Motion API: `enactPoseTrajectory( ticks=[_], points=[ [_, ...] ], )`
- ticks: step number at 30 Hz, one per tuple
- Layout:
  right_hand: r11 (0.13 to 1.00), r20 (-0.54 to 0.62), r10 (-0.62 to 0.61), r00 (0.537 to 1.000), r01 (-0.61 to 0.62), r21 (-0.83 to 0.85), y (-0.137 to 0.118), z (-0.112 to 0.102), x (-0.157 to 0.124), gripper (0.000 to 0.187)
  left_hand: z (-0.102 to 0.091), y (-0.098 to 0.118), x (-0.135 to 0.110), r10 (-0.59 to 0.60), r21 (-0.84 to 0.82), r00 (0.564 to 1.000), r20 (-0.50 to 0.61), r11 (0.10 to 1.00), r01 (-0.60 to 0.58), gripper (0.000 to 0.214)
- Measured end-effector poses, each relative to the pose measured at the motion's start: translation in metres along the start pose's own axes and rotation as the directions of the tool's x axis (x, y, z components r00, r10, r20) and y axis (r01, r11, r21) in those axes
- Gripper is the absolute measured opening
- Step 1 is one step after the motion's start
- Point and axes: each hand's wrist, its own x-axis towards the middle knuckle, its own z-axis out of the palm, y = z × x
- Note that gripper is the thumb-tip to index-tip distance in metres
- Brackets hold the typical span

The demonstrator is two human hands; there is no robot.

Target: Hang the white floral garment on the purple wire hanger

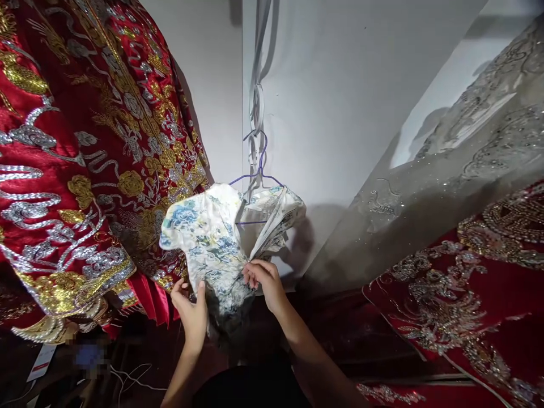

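Note:
A small white dress with a blue flower print (215,238) hangs on a thin purple wire hanger (257,173), which is hooked on a white strap (256,85) against the wall. My left hand (191,309) grips the dress's left side, thumb over the cloth. My right hand (264,280) pinches the fabric at the front opening, fingers closed on it.
A red robe with gold and silver embroidery (76,158) hangs close on the left. A sheer beaded silver garment (459,170) and another red embroidered piece (467,306) fill the right. White walls (340,85) stand behind. White cables (131,379) and a paper tag (40,362) lie low on the left.

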Motion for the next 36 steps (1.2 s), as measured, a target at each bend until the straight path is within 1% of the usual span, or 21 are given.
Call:
enactPoseTrajectory(
  ticks=[1, 2, 3, 4, 5, 7, 9, 12, 14, 16, 18, 20, 23, 25, 26, 28, 29, 30, 32, 34, 36],
  points=[
    [1.0, -0.003, 0.005, 1.0, -0.005, 0.005, 0.0, 0.004, -0.002, 0.028, 0.005, 0.004, -0.003, 0.096, 0.0, 0.995, 0.005, 0.995, -0.096, 0.058],
    [1.0, -0.006, 0.002, 1.0, -0.002, -0.006, 0.0, 0.008, -0.004, 0.027, 0.012, 0.01, -0.006, 0.187, -0.023, 0.981, 0.059, 0.982, -0.186, 0.054],
    [1.0, -0.002, -0.007, 1.0, 0.007, -0.028, 0.0, 0.011, -0.005, 0.027, 0.02, 0.019, -0.008, 0.265, -0.064, 0.953, 0.148, 0.964, -0.258, 0.049],
    [0.998, 0.011, -0.016, 1.0, 0.017, -0.057, -0.001, 0.014, -0.005, 0.027, 0.029, 0.029, -0.01, 0.325, -0.108, 0.912, 0.248, 0.945, -0.307, 0.042],
    [0.996, 0.03, -0.023, 0.999, 0.026, -0.089, -0.003, 0.017, -0.006, 0.027, 0.039, 0.039, -0.01, 0.361, -0.151, 0.872, 0.329, 0.932, -0.329, 0.036],
    [0.989, 0.062, -0.032, 0.998, 0.041, -0.141, -0.008, 0.017, -0.005, 0.026, 0.056, 0.059, -0.007, 0.394, -0.224, 0.808, 0.439, 0.918, -0.326, 0.019],
    [0.986, 0.04, -0.05, 0.998, 0.056, -0.158, -0.02, 0.014, 0.001, 0.025, 0.07, 0.074, -0.002, 0.414, -0.28, 0.764, 0.495, 0.908, -0.311, 0.004],
    [0.985, -0.072, -0.111, 0.991, 0.1, -0.141, -0.056, 0.002, 0.02, 0.024, 0.081, 0.085, 0.001, 0.428, -0.315, 0.709, 0.56, 0.902, -0.296, 0.019],
    [0.973, -0.137, -0.179, 0.974, 0.155, -0.169, -0.091, -0.006, 0.036, 0.027, 0.086, 0.085, -0.001, 0.395, -0.319, 0.678, 0.62, 0.916, -0.242, 0.025],
    [0.96, -0.159, -0.231, 0.96, 0.199, -0.195, -0.127, -0.011, 0.051, 0.027, 0.09, 0.082, -0.006, 0.359, -0.322, 0.653, 0.667, 0.929, -0.181, 0.03],
    [0.961, -0.209, -0.253, 0.945, 0.22, -0.167, -0.154, -0.012, 0.061, 0.026, 0.093, 0.078, -0.01, 0.337, -0.327, 0.639, 0.691, 0.935, -0.139, 0.032],
    [0.962, -0.221, -0.258, 0.941, 0.228, -0.152, -0.166, -0.01, 0.065, 0.026, 0.096, 0.078, -0.01, 0.323, -0.327, 0.628, 0.708, 0.938, -0.114, 0.033],
    [0.947, -0.136, -0.296, 0.945, 0.272, -0.171, -0.159, -0.006, 0.062, 0.026, 0.095, 0.092, -0.001, 0.299, -0.323, 0.619, 0.727, 0.943, -0.076, 0.021],
    [0.936, -0.086, -0.319, 0.944, 0.299, -0.187, -0.149, -0.004, 0.057, 0.027, 0.092, 0.115, 0.013, 0.331, -0.37, 0.636, 0.697, 0.926, -0.077, 0.02],
    [0.931, -0.071, -0.324, 0.943, 0.305, -0.203, -0.146, -0.004, 0.055, 0.028, 0.09, 0.131, 0.022, 0.37, -0.411, 0.652, 0.662, 0.907, -0.097, 0.027],
    [0.912, -0.041, -0.34, 0.94, 0.319, -0.257, -0.145, -0.005, 0.051, 0.03, 0.086, 0.165, 0.042, 0.487, -0.504, 0.708, 0.511, 0.837, -0.212, 0.036],
    [0.895, -0.02, -0.356, 0.934, 0.334, -0.296, -0.147, -0.005, 0.05, 0.031, 0.084, 0.183, 0.052, 0.526, -0.514, 0.715, 0.461, 0.815, -0.268, 0.042],
    [0.873, 0.003, -0.372, 0.928, 0.351, -0.338, -0.15, -0.006, 0.049, 0.031, 0.083, 0.198, 0.06, 0.55, -0.491, 0.703, 0.451, 0.811, -0.32, 0.041],
    [0.828, 0.035, -0.395, 0.918, 0.372, -0.419, -0.154, -0.008, 0.05, 0.031, 0.083, 0.223, 0.072, 0.573, -0.399, 0.681, 0.455, 0.815, -0.419, 0.027],
    [0.792, 0.025, -0.409, 0.912, 0.369, -0.486, -0.151, -0.009, 0.056, 0.032, 0.085, 0.236, 0.077, 0.584, -0.327, 0.681, 0.442, 0.812, -0.484, 0.021],
    [0.776, -0.008, -0.424, 0.906, 0.359, -0.519, -0.138, -0.011, 0.064, 0.031, 0.088, 0.241, 0.076, 0.6, -0.324, 0.697, 0.393, 0.8, -0.506, 0.023]
  ],
)
